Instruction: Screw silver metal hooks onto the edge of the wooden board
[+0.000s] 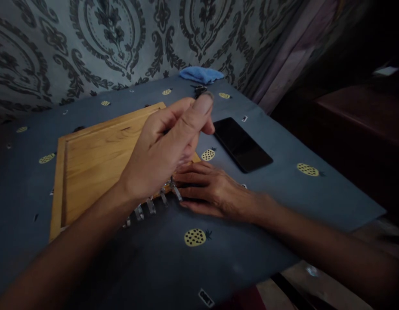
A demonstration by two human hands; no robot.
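My left hand (168, 148) is raised above the right part of a wooden board (96, 168), its fingers curled and the thumb pressed over them. Whatever those fingers hold, if anything, is hidden. My right hand (215, 189) lies low at the board's near right corner, fingers stretched out and close together. Its fingertips reach the board's edge beside several small silvery metal clips (150, 206). These stand in a row along the near edge, and my left wrist and forearm cover part of that row. The board is rectangular, with a raised rim.
A black phone (242, 144) lies right of the board. Farther back are a small dark object (199, 89) and a crumpled blue cloth (202, 75). The blue tablecloth (251, 249) has yellow pineapple prints. A patterned wall covering (137, 38) rises behind, and the table's edge runs along the right.
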